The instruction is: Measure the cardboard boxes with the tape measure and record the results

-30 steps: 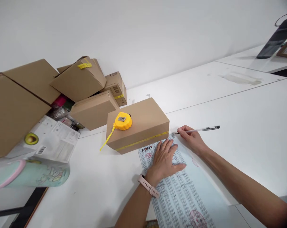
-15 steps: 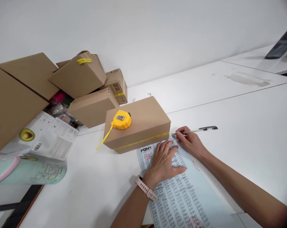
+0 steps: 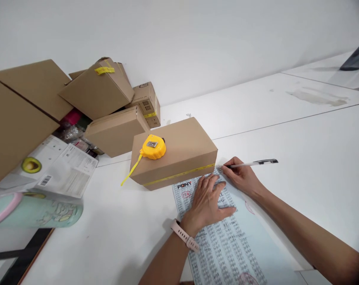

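My left hand (image 3: 208, 202) lies flat on a pale blue paper sheet (image 3: 226, 245) covered in rows of handwriting, its fingers spread. A pink watch strap (image 3: 184, 236) circles that wrist. At the sheet's upper right corner, my right hand (image 3: 240, 176) pinches a pen (image 3: 253, 162), its tip down by the paper. Just beyond the sheet's top edge stands a closed cardboard box (image 3: 176, 152) with a yellow tape strip along its near side. On top of it rests a yellow tape measure (image 3: 153, 147), its blade hanging over the box's left edge.
Several cardboard boxes (image 3: 96, 89) are piled at the back left against the wall. Before them are a white package (image 3: 69, 166) with an avocado picture and a mint-green bottle (image 3: 48, 211) with a pink band. A dark object (image 3: 356, 57) stands at the far right.
The whole view has shifted slightly, with the box and hands appearing a little further right. The left hand stays on the sheet and the right keeps its pinch on the pen.
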{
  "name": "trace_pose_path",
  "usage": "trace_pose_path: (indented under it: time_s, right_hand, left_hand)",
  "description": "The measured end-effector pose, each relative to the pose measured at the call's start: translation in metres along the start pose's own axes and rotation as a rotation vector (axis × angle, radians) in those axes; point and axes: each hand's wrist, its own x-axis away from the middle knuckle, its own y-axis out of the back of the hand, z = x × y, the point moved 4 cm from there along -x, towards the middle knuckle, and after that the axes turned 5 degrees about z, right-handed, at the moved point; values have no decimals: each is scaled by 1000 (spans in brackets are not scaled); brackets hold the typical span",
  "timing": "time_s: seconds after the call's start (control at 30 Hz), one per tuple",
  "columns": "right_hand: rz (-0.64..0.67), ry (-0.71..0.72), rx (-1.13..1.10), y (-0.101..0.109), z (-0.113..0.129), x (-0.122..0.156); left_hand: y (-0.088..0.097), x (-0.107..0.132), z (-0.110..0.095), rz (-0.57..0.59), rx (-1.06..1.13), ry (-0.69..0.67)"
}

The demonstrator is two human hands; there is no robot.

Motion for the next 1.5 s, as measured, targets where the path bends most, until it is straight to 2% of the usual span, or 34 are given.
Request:
trace_pose_path:
  time_s: [0.27, 0.77, 1.2, 1.5]
  right_hand:
    - [-23, -14, 189, 0, 10, 2]
    - [-1, 28, 247, -2, 6, 1]
    - [28, -4, 221, -3, 9, 1]
    - [-1, -5, 233, 0, 5, 1]
  left_hand:
    - [1, 1, -1, 18, -22, -3]
    - [0, 2, -1, 4, -64, -12]
    - [2, 1, -1, 7, -45, 1]
    - [2, 1, -2, 16, -43, -4]
